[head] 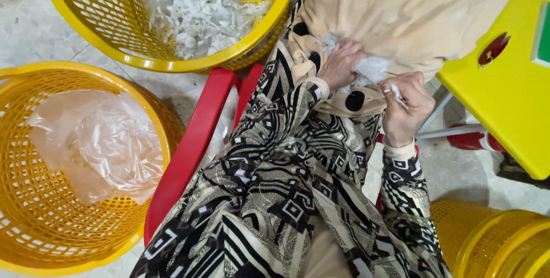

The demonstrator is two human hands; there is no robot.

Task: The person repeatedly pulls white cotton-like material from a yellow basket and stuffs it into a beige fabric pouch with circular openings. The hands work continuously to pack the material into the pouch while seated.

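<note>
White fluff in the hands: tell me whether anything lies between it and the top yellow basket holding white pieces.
Nothing visible does. The white fluff, between left hand and right hand, sits right of the yellow basket; only patterned sleeve and cloth lie below.

Two hands over a lap, baskets to the left and ahead

The left hand (pixel 342 63) and the right hand (pixel 405 106) sit close together at the middle of the view, a tuft of stuffing (pixel 372 70) between them, both resting on a cloth sack (pixel 412 8) that lies over the lap and runs up to the top edge. Ahead and to the left stands a basket (pixel 172 54) with loose scraps (pixel 200 8) in it — nearer, at far left, a second basket (pixel 34 220) holds a plastic bag (pixel 103 146). A chair arm (pixel 189 152) runs between that basket and the lap. A table (pixel 510 94) stands to the right; stacked baskets (pixel 492 238) sit at lower right.
</note>
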